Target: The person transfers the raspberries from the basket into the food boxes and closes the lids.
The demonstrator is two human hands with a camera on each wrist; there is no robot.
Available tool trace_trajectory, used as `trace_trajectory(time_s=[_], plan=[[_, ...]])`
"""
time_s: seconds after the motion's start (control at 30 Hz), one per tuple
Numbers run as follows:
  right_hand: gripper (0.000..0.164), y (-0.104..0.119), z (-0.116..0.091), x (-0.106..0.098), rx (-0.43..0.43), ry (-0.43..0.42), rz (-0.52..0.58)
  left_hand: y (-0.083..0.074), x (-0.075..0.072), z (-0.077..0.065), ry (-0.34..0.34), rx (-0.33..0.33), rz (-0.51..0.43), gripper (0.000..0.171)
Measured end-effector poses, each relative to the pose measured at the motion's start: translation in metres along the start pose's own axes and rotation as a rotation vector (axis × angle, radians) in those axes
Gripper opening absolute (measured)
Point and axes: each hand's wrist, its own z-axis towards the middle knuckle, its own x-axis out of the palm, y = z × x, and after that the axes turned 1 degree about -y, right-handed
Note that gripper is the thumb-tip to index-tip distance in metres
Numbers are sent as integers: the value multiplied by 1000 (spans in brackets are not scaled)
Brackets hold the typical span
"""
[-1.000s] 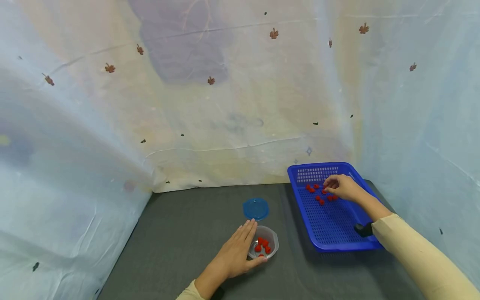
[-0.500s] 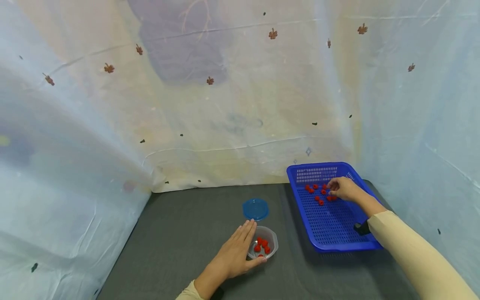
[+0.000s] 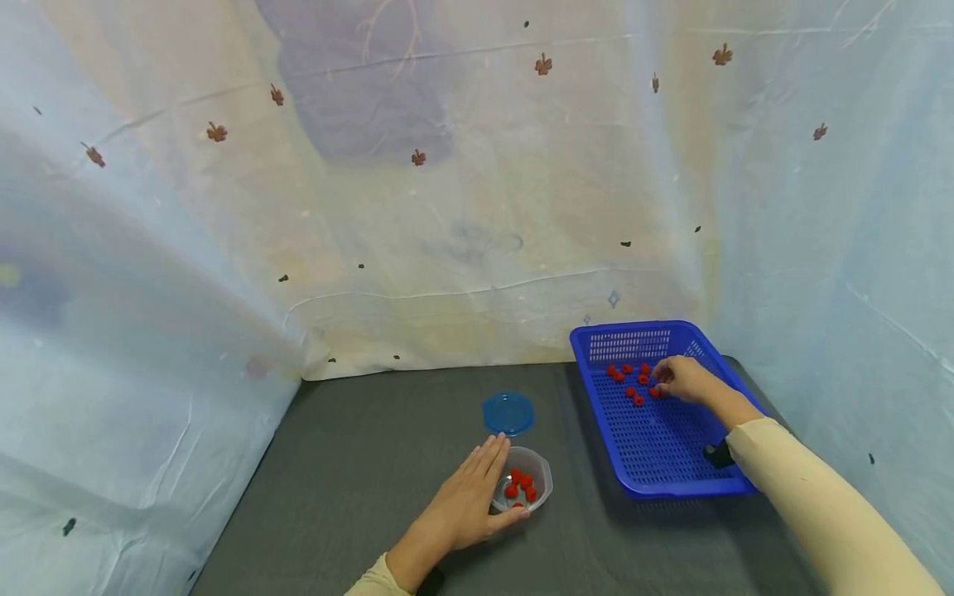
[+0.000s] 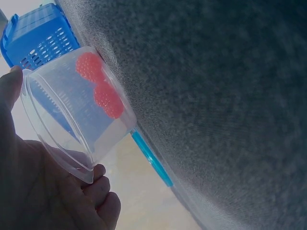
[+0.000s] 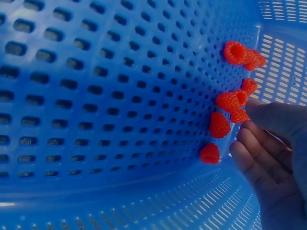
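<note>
My left hand (image 3: 465,501) holds a clear plastic tub (image 3: 544,476) on the table, thumb at the near rim and fingers along its left side. Inside the tub lie several red raspberries (image 4: 108,98). In the right wrist view, my right hand (image 5: 276,148) is down in the blue basket (image 3: 619,451), thumb and fingers bent and apart, with nothing seen gripped between them. Its fingertips are right beside several raspberries (image 5: 219,125) on the perforated basket floor. More raspberries (image 3: 611,371) lie farther left in the basket.
A blue round lid (image 3: 508,414) lies on the dark grey table (image 3: 358,447) just behind the tub. The basket's raised walls surround my right hand. A pale patterned sheet (image 3: 477,207) hangs behind and at both sides of the table.
My right hand has moved slightly right and nearer within the basket, away from the far raspberries toward the ones on the right. The left hand and tub stay in place.
</note>
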Motion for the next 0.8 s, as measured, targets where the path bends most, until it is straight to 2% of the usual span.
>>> trace_trajectory(time_s=[0.13,0.43,0.8], plan=[[23,0,0,0,5,22,-6,0,0,0,4,-6,-4,106],[23,-4,2,2,-63,37,-49,0,0,0,4,-8,-8,106],[14,-6,5,5,-40,89,-70,0,0,1,0,0,-7,105]])
